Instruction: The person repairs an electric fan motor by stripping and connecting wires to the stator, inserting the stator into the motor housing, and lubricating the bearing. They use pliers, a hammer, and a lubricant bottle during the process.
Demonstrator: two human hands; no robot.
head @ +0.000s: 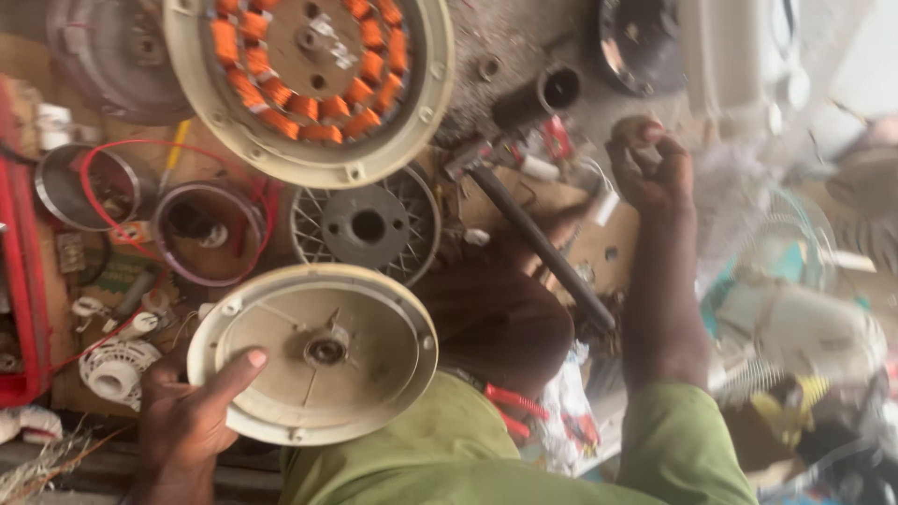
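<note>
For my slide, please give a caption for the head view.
Left hand holds a cream round motor cover; right hand grips a small object beside a copper-wound stator.

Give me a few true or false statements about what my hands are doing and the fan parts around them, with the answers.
1. The left hand holds a cream motor cover. True.
2. The stator has blue windings. False: they are orange.
3. The right hand is closed around a small object. True.
4. The spoked wheel lies on the cream cover. False: it lies on the floor between cover and stator.
5. Red-handled pliers rest on the person's lap. True.
</note>
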